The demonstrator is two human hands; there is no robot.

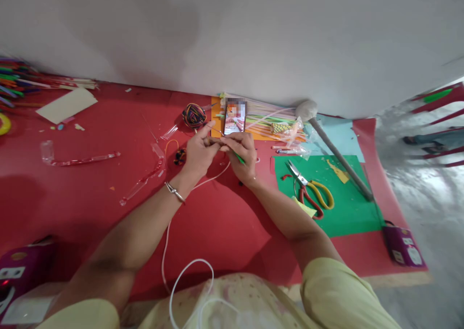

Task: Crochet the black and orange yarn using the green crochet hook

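Observation:
Both hands meet over the red table, in front of an upright phone [235,119] with a lit screen. My left hand [198,149] is closed in a pinch; what its fingertips hold is too small to make out. My right hand [242,151] is closed round a slim green-handled tool [239,159], which looks like a crochet hook. Its working end is hidden among the fingers. Just beyond my left hand lies a multicoloured yarn ball [195,115]. Beside the left wrist is a smaller dark and orange yarn bundle [180,156].
On green paper [351,218] lie scissors [300,177] and red-and-yellow-handled pliers [319,196]. A long grey stick with a round head [307,110] leans across. Pale craft sticks [263,109] lie behind the phone. A white cable [166,251] runs to my lap. Purple boxes [403,244] stand at both sides.

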